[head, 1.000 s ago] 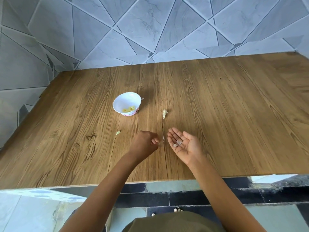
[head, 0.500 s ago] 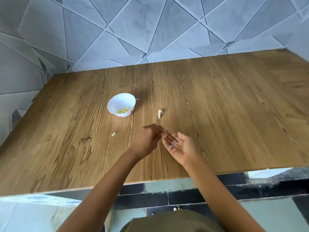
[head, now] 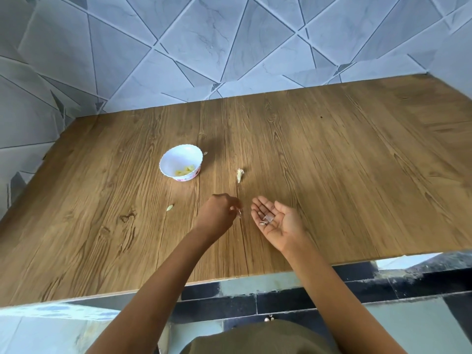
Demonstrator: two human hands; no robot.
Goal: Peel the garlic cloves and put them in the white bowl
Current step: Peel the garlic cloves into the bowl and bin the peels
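Peeled cloves (head: 185, 171): a small yellow heap lying in the white bowl (head: 167, 159), too bunched to count. One bowl, standing left of centre on the wooden table (head: 357, 175). One pale garlic piece (head: 239, 175) lies on the table well right of the bowl; whether it is an unpeeled clove or husk cannot be told. One small pale piece (head: 169, 207) lies nearer the front edge, and one fleck (head: 205, 153) just behind the bowl. Left hand (head: 217, 213): fingers curled, tips pinching a scrap of skin (head: 239, 212). Right hand (head: 277, 222): palm up, fingers straight, carrying two or three skin scraps (head: 267, 220). Judgement: the task is largely done, with at most the loose pieces left to peel.
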